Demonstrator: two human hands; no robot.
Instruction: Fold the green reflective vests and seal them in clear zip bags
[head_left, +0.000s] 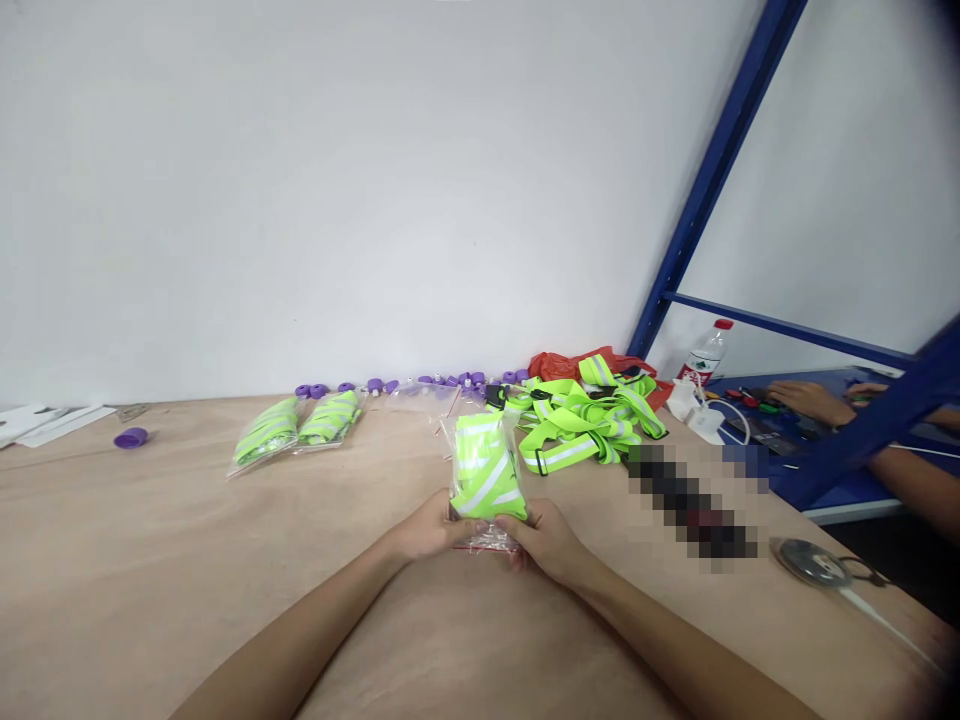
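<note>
Clear plastic bag (486, 478), one, holding folded lime-green straps (480, 455); position, centre of brown table (187, 570); near end gripped by left hand (429, 527) and right hand (553, 541). Packed bags (268, 432), two, side by side, farther left. Strap heap (581, 428), one, beyond right hand, beside red plastic (559, 365). Purple caps (375, 385), several, along wall (375, 200).

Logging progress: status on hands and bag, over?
Left hand and right hand both gripping clear bag. Neon strap bundled inside. Loose straps heaped beyond, rightward; hands unobstructed.
</note>
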